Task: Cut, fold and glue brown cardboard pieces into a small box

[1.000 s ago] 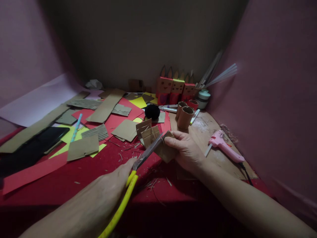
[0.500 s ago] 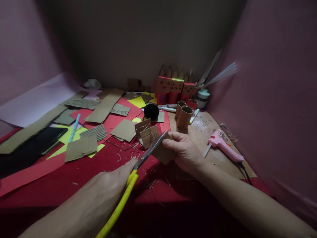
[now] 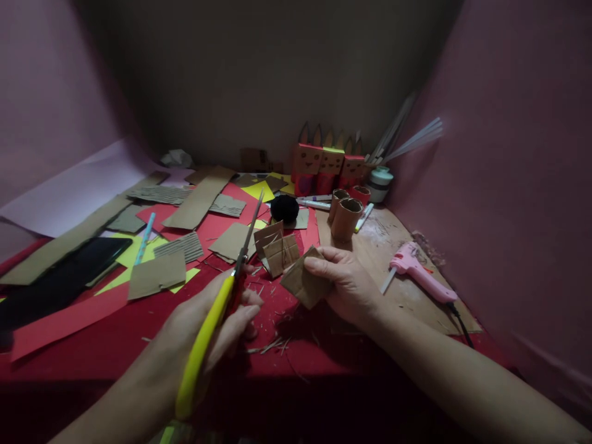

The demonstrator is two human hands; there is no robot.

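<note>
My left hand (image 3: 217, 320) grips yellow-handled scissors (image 3: 210, 336), whose blades point up and away from me. In my right hand (image 3: 345, 277) a small piece of brown cardboard (image 3: 305, 283) is pinched between thumb and fingers. The blades stand apart from that piece, to its left. Just beyond it, small cut cardboard pieces (image 3: 280, 250) lean together on the red tablecloth (image 3: 92, 370). Thin cardboard trimmings (image 3: 275, 345) lie scattered below my hands.
A pink glue gun (image 3: 423, 271) lies on a cardboard sheet (image 3: 411, 314) at right, near cardboard tubes (image 3: 346, 219). Box-headed figures (image 3: 309, 160) stand at the back beside a lidded jar (image 3: 380, 185). Left are a black phone (image 3: 104, 253), cardboard strips (image 3: 198, 197) and red paper (image 3: 69, 320).
The scissors have swung left, off the cardboard piece in my right hand, and now point more upward. My left hand has turned, showing its fingers. My right hand stays nearly in place.
</note>
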